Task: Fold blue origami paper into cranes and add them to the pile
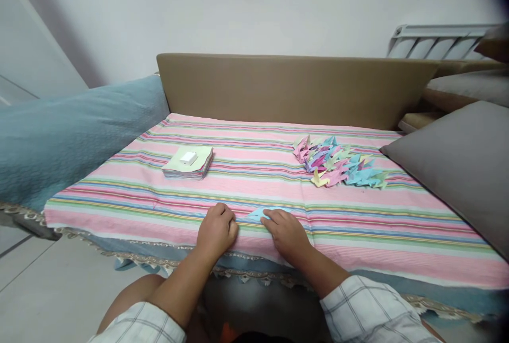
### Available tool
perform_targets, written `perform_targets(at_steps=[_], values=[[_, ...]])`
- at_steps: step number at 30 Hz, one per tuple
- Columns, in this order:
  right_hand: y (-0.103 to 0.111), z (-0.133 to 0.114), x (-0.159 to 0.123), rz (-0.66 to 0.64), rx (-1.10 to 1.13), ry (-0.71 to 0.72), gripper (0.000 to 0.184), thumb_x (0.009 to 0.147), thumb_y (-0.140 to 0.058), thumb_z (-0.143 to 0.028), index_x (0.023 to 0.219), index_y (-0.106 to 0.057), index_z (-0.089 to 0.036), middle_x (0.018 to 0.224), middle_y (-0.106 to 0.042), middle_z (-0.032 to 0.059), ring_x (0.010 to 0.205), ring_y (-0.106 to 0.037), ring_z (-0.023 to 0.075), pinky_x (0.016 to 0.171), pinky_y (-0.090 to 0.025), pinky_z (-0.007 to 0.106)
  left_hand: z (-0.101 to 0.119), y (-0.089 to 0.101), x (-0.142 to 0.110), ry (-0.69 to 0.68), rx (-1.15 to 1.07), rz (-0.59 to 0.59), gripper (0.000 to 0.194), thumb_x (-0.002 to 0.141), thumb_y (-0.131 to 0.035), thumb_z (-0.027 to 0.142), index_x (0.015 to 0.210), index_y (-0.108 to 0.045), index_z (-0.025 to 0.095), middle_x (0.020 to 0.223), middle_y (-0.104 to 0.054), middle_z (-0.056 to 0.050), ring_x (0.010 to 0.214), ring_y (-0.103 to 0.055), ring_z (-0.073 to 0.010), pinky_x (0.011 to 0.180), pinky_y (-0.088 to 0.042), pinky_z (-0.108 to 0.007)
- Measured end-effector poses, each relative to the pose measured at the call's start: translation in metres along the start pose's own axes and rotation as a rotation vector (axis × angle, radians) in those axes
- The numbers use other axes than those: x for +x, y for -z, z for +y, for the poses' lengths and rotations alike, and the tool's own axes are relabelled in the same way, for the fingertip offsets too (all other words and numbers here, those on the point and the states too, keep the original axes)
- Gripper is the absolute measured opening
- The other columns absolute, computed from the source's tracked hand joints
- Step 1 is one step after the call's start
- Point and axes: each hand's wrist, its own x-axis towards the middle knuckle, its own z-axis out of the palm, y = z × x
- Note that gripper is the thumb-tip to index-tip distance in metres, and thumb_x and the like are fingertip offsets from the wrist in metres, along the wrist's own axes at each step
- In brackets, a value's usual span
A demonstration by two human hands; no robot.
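A small piece of folded light-blue paper [257,214] lies on the striped cloth near the front edge, its pointed end to the left. My right hand [287,232] is on its right part, fingertips and thumb gripping the paper and covering some of it. My left hand [217,229] rests curled on the cloth just left of the paper's tip, apart from it. Nothing shows between its fingers. Beyond my right hand lies a cluster of folded paper cranes [332,165] in pink, blue, yellow, purple and green.
A stack of coloured paper sheets [183,175] stands at the left, with a small white block [188,158] on top. The striped cloth [246,173] covers the sofa seat. A blue-covered armrest [79,141] bounds the left, a brown backrest [286,91] the back, a grey cushion [457,168] the right.
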Motion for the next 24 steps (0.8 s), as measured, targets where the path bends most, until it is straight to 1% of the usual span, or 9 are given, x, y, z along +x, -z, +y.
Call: perform_targets(at_steps=[1, 2, 4, 6, 10, 14, 17, 21, 24], values=[[0.0, 0.0, 0.0, -0.008, 0.001, -0.012, 0.03, 0.086, -0.048, -0.015, 0.113, -0.06, -0.022, 0.121, -0.058, 0.0067, 0.104, -0.049, 0.0212, 0.088, -0.04, 0.035, 0.003, -0.001, -0.001, -0.024, 0.007, 0.03, 0.025, 0.073, -0.044, 0.01, 0.086, -0.065, 0.015, 0.086, -0.059, -0.009, 0.086, -0.053, -0.0223, 0.08, -0.044, -0.04], [0.001, -0.001, 0.0, -0.012, 0.003, -0.021, 0.03, 0.087, -0.048, -0.016, 0.113, -0.059, -0.023, 0.121, -0.058, 0.0065, 0.105, -0.049, 0.0212, 0.087, -0.04, 0.036, 0.008, -0.002, -0.003, -0.108, -0.007, 0.032, 0.031, 0.072, -0.044, 0.009, 0.096, -0.063, 0.016, 0.096, -0.06, -0.01, 0.093, -0.052, -0.0232, 0.087, -0.042, -0.043], [0.002, -0.002, 0.001, -0.015, 0.013, -0.024, 0.029, 0.087, -0.048, -0.018, 0.114, -0.058, -0.023, 0.12, -0.059, 0.0064, 0.104, -0.05, 0.0208, 0.087, -0.041, 0.036, 0.021, -0.008, -0.007, -0.273, -0.025, -0.034, 0.049, 0.071, -0.044, 0.008, 0.118, -0.052, 0.018, 0.121, -0.054, -0.01, 0.111, -0.047, -0.0245, 0.101, -0.031, -0.05], [0.004, -0.003, 0.001, -0.012, 0.025, -0.021, 0.031, 0.087, -0.048, -0.018, 0.116, -0.057, -0.022, 0.118, -0.06, 0.0066, 0.104, -0.05, 0.0207, 0.087, -0.041, 0.036, 0.032, -0.015, -0.01, -0.332, -0.024, -0.092, 0.059, 0.07, -0.043, 0.008, 0.129, -0.042, 0.015, 0.126, -0.052, -0.012, 0.115, -0.044, -0.025, 0.103, -0.028, -0.05], [0.003, 0.0, -0.003, 0.022, 0.009, 0.002, 0.034, 0.087, -0.046, -0.016, 0.119, -0.056, -0.02, 0.118, -0.06, 0.0071, 0.104, -0.05, 0.0212, 0.087, -0.041, 0.037, 0.04, -0.024, -0.009, -0.283, -0.031, -0.139, 0.063, 0.071, -0.044, 0.01, 0.133, -0.036, 0.013, 0.119, -0.057, -0.012, 0.108, -0.049, -0.0261, 0.099, -0.034, -0.048], [0.005, 0.011, -0.013, 0.07, -0.024, -0.033, 0.03, 0.084, -0.046, -0.011, 0.106, -0.064, -0.019, 0.112, -0.064, 0.0061, 0.099, -0.052, 0.0212, 0.086, -0.041, 0.036, 0.04, -0.024, -0.006, -0.276, -0.011, -0.171, 0.058, 0.071, -0.048, 0.012, 0.129, -0.044, 0.015, 0.123, -0.055, -0.012, 0.11, -0.048, -0.0269, 0.1, -0.033, -0.048], [0.015, 0.023, -0.018, 0.05, -0.048, -0.102, 0.027, 0.082, -0.047, -0.009, 0.1, -0.065, -0.017, 0.106, -0.066, 0.0065, 0.09, -0.054, 0.0206, 0.084, -0.041, 0.035, 0.042, -0.023, -0.006, -0.259, 0.017, -0.191, 0.055, 0.07, -0.049, 0.012, 0.126, -0.048, 0.017, 0.126, -0.053, -0.01, 0.111, -0.048, -0.0272, 0.102, -0.031, -0.048], [0.029, 0.036, -0.02, 0.022, -0.004, -0.307, 0.022, 0.078, -0.046, -0.008, 0.083, -0.065, -0.018, 0.083, -0.066, 0.0058, 0.081, -0.055, 0.0196, 0.077, -0.042, 0.034, 0.046, -0.023, -0.005, -0.242, 0.036, -0.195, 0.056, 0.069, -0.05, 0.013, 0.125, -0.049, 0.017, 0.125, -0.053, -0.011, 0.111, -0.047, -0.0273, 0.101, -0.031, -0.048], [0.028, 0.042, -0.018, 0.111, 0.154, -0.348, 0.028, 0.076, -0.041, -0.006, 0.088, -0.063, -0.017, 0.091, -0.064, 0.007, 0.089, -0.055, 0.0191, 0.08, -0.043, 0.033, 0.047, -0.023, -0.005, -0.233, 0.044, -0.182, 0.055, 0.069, -0.052, 0.013, 0.124, -0.05, 0.018, 0.125, -0.053, -0.01, 0.111, -0.046, -0.0276, 0.101, -0.031, -0.048]])
